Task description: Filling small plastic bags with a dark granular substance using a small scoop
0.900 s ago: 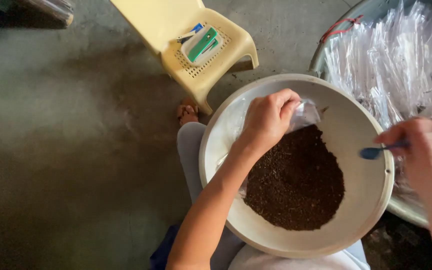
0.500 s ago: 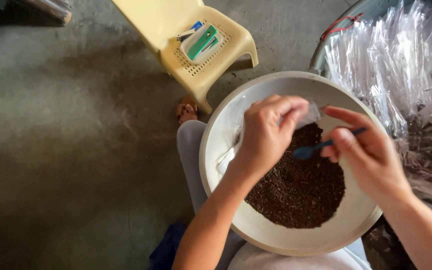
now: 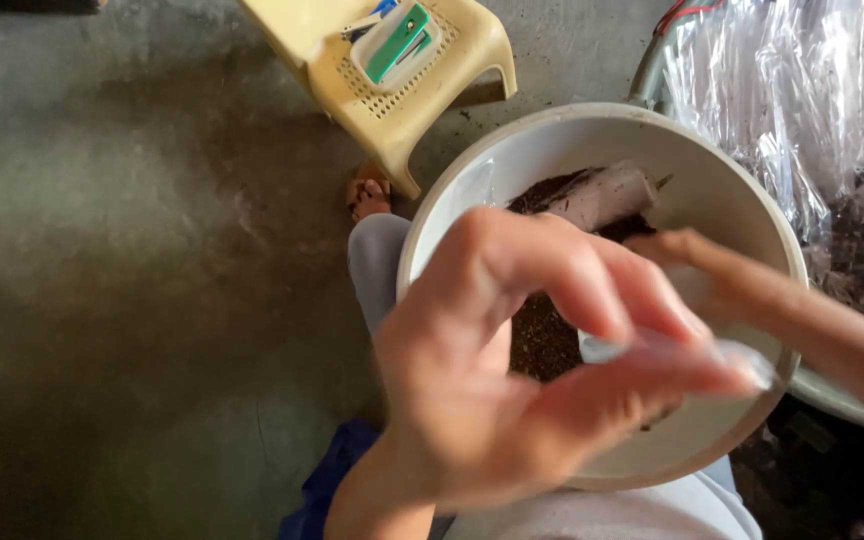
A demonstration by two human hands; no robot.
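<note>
My left hand [image 3: 532, 370] is raised close to the camera, blurred, with thumb and fingers pinched on a small clear plastic bag [image 3: 682, 352]. My right hand [image 3: 812, 315] comes in from the right with fingers stretched toward that bag; its grip is blurred. Under both hands, on my lap, sits a wide white bowl [image 3: 592, 115] holding dark soil [image 3: 542, 340]. A second clear bag [image 3: 607, 195], partly filled, lies on the soil at the bowl's far side. No spoon shows.
A yellow plastic stool [image 3: 402, 95] stands on the concrete floor ahead, with a green and white packet [image 3: 397, 40] on its seat. A metal basin with a heap of clear plastic bags [image 3: 802, 90] is at the right. My sandalled foot [image 3: 367, 192] shows beside the bowl.
My left hand has lifted from the bowl toward the camera with a clear bag. The right hand moved in to meet it, and the blue spoon it held is out of sight.
</note>
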